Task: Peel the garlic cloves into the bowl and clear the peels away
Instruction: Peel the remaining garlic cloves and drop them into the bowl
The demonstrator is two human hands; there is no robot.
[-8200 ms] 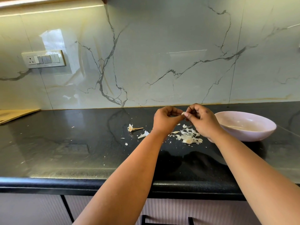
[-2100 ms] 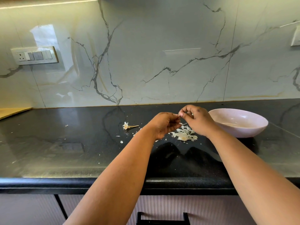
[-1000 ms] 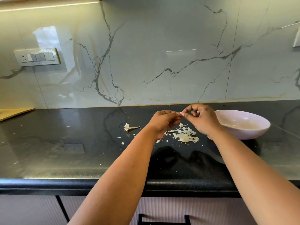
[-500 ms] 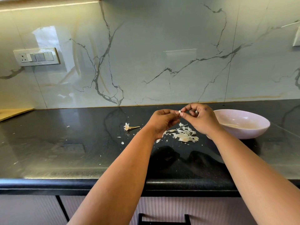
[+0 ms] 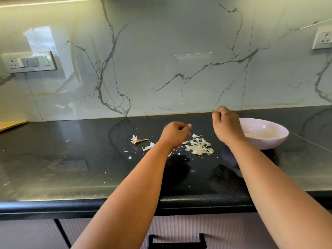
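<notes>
My left hand [image 5: 175, 134] hovers over the black worktop [image 5: 71, 159] with its fingers curled, and thumb and forefinger pinch a small pale scrap of garlic peel. My right hand [image 5: 226, 127] is raised by the left rim of the pale pink bowl [image 5: 280, 129], its fingers curled tight round the garlic clove, which is hidden inside them. A pile of white garlic peels [image 5: 199, 147] lies on the worktop between and below both hands. A bare garlic stem with its root [image 5: 136, 140] lies to the left of the pile.
Small peel flakes [image 5: 129, 157] are scattered left of my left forearm. The marble backsplash carries a switch panel [image 5: 28, 62] at left and a socket [image 5: 322, 40] at right. A wooden board edge [image 5: 10, 125] shows far left. A drawer handle [image 5: 177, 241] sits below the worktop's front edge.
The hands, which met fingertip to fingertip on a small white clove, have come apart. My right hand moved right and up toward the bowl; my left hand stayed over the peels.
</notes>
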